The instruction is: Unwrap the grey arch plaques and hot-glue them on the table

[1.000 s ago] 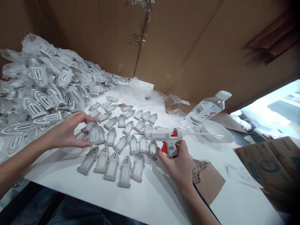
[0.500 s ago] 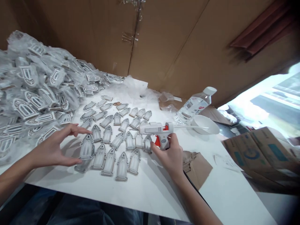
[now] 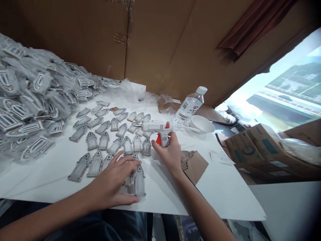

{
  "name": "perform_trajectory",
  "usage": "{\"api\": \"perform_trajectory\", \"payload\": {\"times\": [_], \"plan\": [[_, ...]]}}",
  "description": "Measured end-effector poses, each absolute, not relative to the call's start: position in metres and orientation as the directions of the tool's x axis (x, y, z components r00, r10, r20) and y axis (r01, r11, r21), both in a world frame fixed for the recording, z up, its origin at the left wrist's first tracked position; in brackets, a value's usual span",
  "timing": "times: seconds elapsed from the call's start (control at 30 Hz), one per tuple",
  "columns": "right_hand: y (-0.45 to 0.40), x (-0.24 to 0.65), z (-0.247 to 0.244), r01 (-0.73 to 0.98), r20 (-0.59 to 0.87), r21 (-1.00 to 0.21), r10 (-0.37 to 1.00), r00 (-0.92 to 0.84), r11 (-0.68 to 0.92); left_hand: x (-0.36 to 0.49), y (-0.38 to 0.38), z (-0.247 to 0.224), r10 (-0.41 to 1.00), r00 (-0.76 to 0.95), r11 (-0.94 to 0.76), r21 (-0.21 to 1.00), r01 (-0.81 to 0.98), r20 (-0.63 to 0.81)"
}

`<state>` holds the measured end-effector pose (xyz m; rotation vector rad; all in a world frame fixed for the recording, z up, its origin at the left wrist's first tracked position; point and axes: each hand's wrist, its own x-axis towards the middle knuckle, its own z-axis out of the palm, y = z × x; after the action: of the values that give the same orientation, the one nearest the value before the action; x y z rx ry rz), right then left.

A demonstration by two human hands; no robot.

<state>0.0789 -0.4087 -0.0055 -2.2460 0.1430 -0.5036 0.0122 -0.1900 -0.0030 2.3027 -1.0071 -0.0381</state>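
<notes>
Left hand: positioned palm down over the near edge of the group of arch pieces, thumb and fingers apart and curved around the top and bottom ends of one near piece. Whether it grips that piece cannot be told; the hand partly hides others beneath it.

Right hand: closed around the handle of a white glue gun, thumb beside the red trigger. The gun is held above the counter, its nozzle directed left over the pieces, a clear glue stick extending from its rear.

The arch pieces lie flat in uneven rows on the counter. At left, a heap of plastic-wrapped pieces is noted. Beyond the gun, a clear bottle with a white cap stands near a white bowl. Torn cardboard lies beside the right forearm.
</notes>
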Motion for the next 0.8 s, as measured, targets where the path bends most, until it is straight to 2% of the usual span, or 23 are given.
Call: {"api": "perform_trajectory", "payload": {"times": [0.2,0.43,0.53,0.8], "plan": [[-0.413,0.082,-0.010,0.049,0.310,-0.754,-0.289,0.906,-0.655,0.020,-0.209,-0.010,-0.699,0.701,-0.561,0.501,-0.659,0.139],[-0.413,0.080,-0.007,0.041,0.289,-0.766,-0.288,0.913,-0.641,0.030,-0.189,-0.004,-0.622,0.777,-0.642,0.506,-0.576,0.096],[-0.413,0.080,-0.008,0.039,0.281,-0.768,-0.282,0.917,-0.639,0.032,-0.185,-0.006,-0.636,0.768,-0.642,0.502,-0.580,0.075],[-0.413,0.080,-0.009,0.025,0.276,-0.756,-0.283,0.919,-0.655,0.039,-0.188,-0.007,-0.657,0.753,-0.597,0.582,-0.552,0.041]]}}
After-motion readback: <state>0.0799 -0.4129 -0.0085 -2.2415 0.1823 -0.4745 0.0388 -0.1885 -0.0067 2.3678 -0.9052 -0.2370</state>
